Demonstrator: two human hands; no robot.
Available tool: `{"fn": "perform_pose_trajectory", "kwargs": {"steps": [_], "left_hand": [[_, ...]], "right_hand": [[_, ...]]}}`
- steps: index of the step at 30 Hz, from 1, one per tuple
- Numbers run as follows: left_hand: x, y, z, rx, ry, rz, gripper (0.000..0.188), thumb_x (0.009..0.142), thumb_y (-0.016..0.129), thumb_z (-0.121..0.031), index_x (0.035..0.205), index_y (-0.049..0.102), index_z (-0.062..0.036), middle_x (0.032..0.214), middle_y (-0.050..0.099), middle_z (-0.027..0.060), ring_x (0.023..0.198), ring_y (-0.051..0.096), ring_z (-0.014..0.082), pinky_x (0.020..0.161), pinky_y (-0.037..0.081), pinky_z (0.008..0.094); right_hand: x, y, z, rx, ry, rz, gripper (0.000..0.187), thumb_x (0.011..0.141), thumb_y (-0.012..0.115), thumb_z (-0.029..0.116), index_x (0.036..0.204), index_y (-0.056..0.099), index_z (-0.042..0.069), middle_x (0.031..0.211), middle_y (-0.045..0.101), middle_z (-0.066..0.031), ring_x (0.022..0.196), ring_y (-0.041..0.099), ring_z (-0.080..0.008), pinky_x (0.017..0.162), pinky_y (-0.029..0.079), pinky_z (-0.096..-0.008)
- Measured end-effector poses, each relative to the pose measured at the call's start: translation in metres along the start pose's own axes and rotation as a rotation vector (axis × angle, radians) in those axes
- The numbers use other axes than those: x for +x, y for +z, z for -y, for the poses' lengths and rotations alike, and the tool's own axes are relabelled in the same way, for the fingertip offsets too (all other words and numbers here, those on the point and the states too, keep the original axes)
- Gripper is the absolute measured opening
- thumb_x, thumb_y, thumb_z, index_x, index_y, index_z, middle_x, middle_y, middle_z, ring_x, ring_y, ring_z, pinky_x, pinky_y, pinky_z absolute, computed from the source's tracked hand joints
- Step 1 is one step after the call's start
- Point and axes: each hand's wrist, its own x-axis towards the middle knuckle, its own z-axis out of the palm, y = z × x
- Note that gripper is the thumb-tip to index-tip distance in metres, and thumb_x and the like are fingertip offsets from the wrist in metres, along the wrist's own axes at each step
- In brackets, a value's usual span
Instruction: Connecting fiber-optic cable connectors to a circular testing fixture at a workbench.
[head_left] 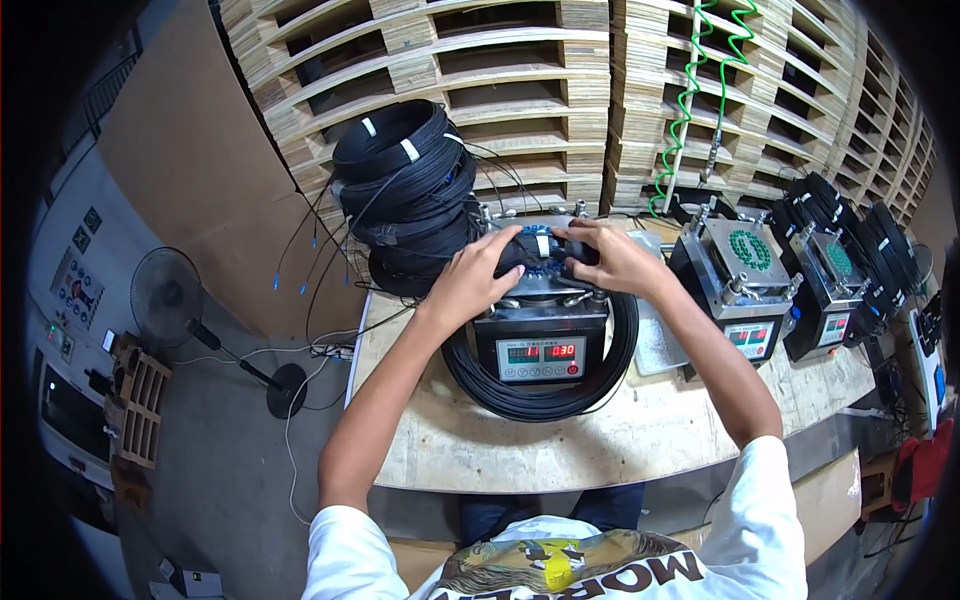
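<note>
A coil of black cable point(540, 405) loops around the front of a metal machine point(483, 340) with a red-lit digital display point(550, 352). My left hand point(478, 272) is closed on the coil's upper part at the left of the machine's top. From the other side my right hand point(615, 265) grips the same coil, thumb and fingers bent round it. Between the hands a white tie band point(543, 245) crosses the cable. Small blue connectors point(545, 268) sit around the machine's top plate, partly hidden by the fingers and cable.
A tall stack of black cable coils point(405, 200) stands at the left, its blue-tipped ends hanging down. Two similar machines point(740, 260) with green-dotted plates stand at the right, before more coils point(895, 250). Wooden pallets point(500, 70) rise behind the table point(470, 450). A fan point(168, 297) stands left.
</note>
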Motion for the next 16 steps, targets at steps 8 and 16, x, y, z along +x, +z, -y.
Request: {"fn": "perform_pose_trajectory", "kwargs": {"steps": [8, 16], "left_hand": [[0.012, -0.009, -0.005, 0.095, -0.091, 0.093, 0.044, 0.087, 0.075, -0.015, 0.128, 0.064, -0.007, 0.11, 0.071, 0.0235, 0.1, 0.068, 0.0449, 0.084, 0.056, 0.0517], [0.027, -0.05, -0.018, 0.243, 0.095, -0.026, 0.049, 0.092, 0.071, -0.021, 0.136, 0.057, -0.0058, 0.109, 0.071, 0.0243, 0.097, 0.07, 0.0438, 0.081, 0.058, 0.0502]], "right_hand": [[0.006, 0.005, -0.004, 0.059, 0.041, 0.026, 0.056, 0.08, 0.079, 0.006, 0.133, 0.062, 0.01, 0.107, 0.07, -0.0235, 0.095, 0.07, -0.041, 0.079, 0.056, -0.0442], [0.03, -0.044, 0.023, -0.02, -0.153, -0.08, 0.064, 0.077, 0.075, -0.002, 0.138, 0.062, 0.011, 0.119, 0.068, -0.0261, 0.092, 0.073, -0.0375, 0.08, 0.06, -0.0408]]}}
